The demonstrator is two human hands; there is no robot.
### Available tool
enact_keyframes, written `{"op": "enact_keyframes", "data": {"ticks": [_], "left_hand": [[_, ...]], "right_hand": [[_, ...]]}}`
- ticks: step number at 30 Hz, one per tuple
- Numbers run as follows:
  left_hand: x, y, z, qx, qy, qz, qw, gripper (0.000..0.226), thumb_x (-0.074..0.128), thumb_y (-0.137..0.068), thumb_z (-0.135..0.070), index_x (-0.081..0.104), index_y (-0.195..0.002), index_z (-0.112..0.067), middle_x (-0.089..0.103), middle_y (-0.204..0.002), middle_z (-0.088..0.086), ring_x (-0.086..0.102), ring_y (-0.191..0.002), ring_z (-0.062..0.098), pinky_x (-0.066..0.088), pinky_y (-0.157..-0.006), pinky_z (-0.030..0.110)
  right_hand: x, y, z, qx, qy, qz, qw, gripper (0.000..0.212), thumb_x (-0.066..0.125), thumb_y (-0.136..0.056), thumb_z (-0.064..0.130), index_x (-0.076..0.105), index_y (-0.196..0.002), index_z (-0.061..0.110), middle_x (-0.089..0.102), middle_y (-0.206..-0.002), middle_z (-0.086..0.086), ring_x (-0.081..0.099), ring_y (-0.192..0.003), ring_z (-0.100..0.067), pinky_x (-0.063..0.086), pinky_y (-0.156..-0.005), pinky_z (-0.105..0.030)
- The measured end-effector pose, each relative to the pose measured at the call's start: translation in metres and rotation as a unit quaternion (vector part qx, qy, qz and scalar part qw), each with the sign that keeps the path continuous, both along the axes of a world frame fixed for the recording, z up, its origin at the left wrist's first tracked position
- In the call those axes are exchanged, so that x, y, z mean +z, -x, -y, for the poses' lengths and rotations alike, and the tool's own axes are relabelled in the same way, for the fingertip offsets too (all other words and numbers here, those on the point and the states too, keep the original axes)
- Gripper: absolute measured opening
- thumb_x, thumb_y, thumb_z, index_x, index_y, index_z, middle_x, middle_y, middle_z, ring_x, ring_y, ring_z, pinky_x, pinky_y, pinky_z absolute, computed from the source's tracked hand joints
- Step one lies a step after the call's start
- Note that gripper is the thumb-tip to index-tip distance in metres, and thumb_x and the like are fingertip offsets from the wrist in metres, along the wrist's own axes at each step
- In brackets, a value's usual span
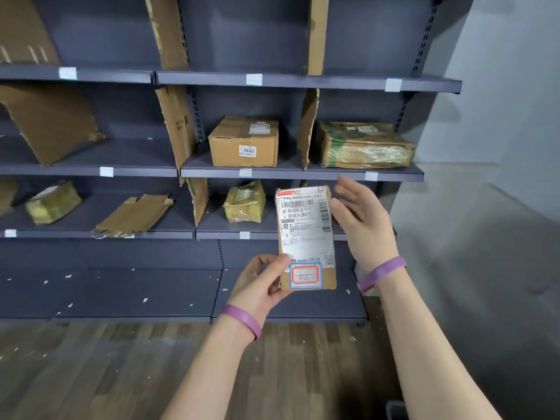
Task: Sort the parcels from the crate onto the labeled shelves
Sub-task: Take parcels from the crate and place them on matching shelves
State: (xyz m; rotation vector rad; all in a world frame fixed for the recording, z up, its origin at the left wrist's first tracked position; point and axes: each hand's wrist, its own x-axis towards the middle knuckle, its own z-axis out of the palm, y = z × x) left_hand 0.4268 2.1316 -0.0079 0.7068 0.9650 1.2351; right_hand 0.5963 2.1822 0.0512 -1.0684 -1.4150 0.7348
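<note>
Head view: the left grip [260,286] is pinching the parcel [306,231] at its lower corner, long axis upright; the right grip [360,216] is hovering released beside its upper edge.

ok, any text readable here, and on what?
"0448": sticker on cardboard box, middle shelf.
Shipping label on held parcel: Chinese print, too blurred.
Red-framed sticker: handwriting, illegible.
Shelf tags: too small.
Print on cardboard divider: blurred.
</note>
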Motion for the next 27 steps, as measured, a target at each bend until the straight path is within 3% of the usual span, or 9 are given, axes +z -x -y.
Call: {"op": "enact_keyframes", "data": {"ticks": [3, 5, 8, 12, 17, 21, 24, 27], "left_hand": [[0.005, 0.003, 0.001, 0.034, -0.006, 0.02, 0.999, 0.029, 0.069, -0.08, -0.023, 0.052, -0.097, -0.008, 0.07, -0.105, 0.022, 0.064, -0.093, 0.025, 0.058, -0.08, 0.032], [0.009, 0.005, 0.001, 0.049, -0.015, 0.024, 0.998, 0.028, 0.068, -0.082, -0.023, 0.052, -0.1, -0.007, 0.07, -0.105, 0.02, 0.068, -0.093, 0.024, 0.058, -0.083, 0.032], [0.011, 0.005, 0.002, 0.071, -0.027, 0.015, 0.997, 0.031, 0.066, -0.086, -0.023, 0.054, -0.106, -0.002, 0.07, -0.106, 0.019, 0.07, -0.098, 0.024, 0.055, -0.091, 0.035], [0.02, 0.002, 0.007, 0.074, -0.072, -0.007, 0.995, 0.027, 0.058, -0.093, -0.018, 0.059, -0.112, 0.0, 0.072, -0.106, 0.013, 0.068, -0.102, 0.022, 0.055, -0.091, 0.03], [0.031, 0.016, 0.011, 0.032, -0.146, -0.124, 0.981, 0.04, 0.064, -0.085, -0.033, 0.061, -0.124, -0.024, 0.07, -0.115, -0.009, 0.063, -0.11, 0.005, 0.047, -0.097, 0.03], [0.037, 0.029, 0.01, 0.034, -0.182, -0.158, 0.97, 0.032, 0.059, -0.093, -0.025, 0.06, -0.125, -0.028, 0.07, -0.114, -0.013, 0.061, -0.112, 0.003, 0.043, -0.101, 0.032], [0.039, 0.034, 0.01, 0.061, -0.219, -0.162, 0.96, 0.034, 0.063, -0.091, -0.029, 0.06, -0.125, -0.025, 0.068, -0.118, -0.012, 0.059, -0.117, 0.006, 0.043, -0.101, 0.032], [0.044, 0.038, 0.005, 0.09, -0.249, -0.2, 0.943, 0.027, 0.059, -0.092, -0.018, 0.061, -0.116, -0.028, 0.069, -0.11, -0.019, 0.062, -0.11, 0.001, 0.048, -0.089, 0.016]], "right_hand": [[-0.019, 0.001, 0.015, 0.066, 0.043, 0.012, 0.997, 0.03, 0.061, -0.094, 0.024, 0.054, -0.117, 0.042, 0.063, -0.123, 0.015, 0.059, -0.114, -0.001, 0.05, -0.1, -0.037], [-0.03, 0.007, 0.026, 0.116, 0.07, 0.029, 0.99, 0.033, 0.059, -0.094, 0.025, 0.052, -0.12, 0.044, 0.064, -0.122, 0.018, 0.06, -0.113, 0.0, 0.053, -0.095, -0.033], [-0.041, 0.015, 0.034, 0.148, 0.084, 0.033, 0.985, 0.049, 0.057, -0.097, 0.021, 0.043, -0.141, 0.037, 0.06, -0.131, 0.018, 0.057, -0.12, -0.004, 0.051, -0.098, -0.036], [-0.036, 0.019, 0.037, 0.143, 0.055, 0.013, 0.988, 0.049, 0.053, -0.099, 0.018, 0.041, -0.144, 0.033, 0.059, -0.135, 0.012, 0.056, -0.124, -0.013, 0.051, -0.098, -0.044], [-0.03, 0.028, 0.04, 0.106, 0.037, -0.07, 0.991, 0.039, 0.059, -0.094, 0.016, 0.051, -0.125, 0.039, 0.066, -0.122, 0.014, 0.063, -0.114, -0.011, 0.058, -0.085, -0.034], [-0.029, 0.036, 0.036, 0.082, 0.027, -0.086, 0.993, 0.028, 0.066, -0.09, 0.022, 0.053, -0.115, 0.029, 0.067, -0.12, 0.005, 0.065, -0.109, -0.013, 0.057, -0.086, -0.037], [-0.026, 0.041, 0.034, 0.094, 0.008, -0.06, 0.994, 0.037, 0.071, -0.085, 0.021, 0.054, -0.117, 0.027, 0.067, -0.119, 0.01, 0.062, -0.113, -0.009, 0.053, -0.093, -0.027], [-0.024, 0.045, 0.029, 0.118, 0.006, -0.035, 0.992, 0.057, 0.074, -0.081, 0.001, 0.052, -0.123, 0.032, 0.063, -0.124, 0.015, 0.058, -0.118, -0.003, 0.049, -0.086, -0.014]]}}
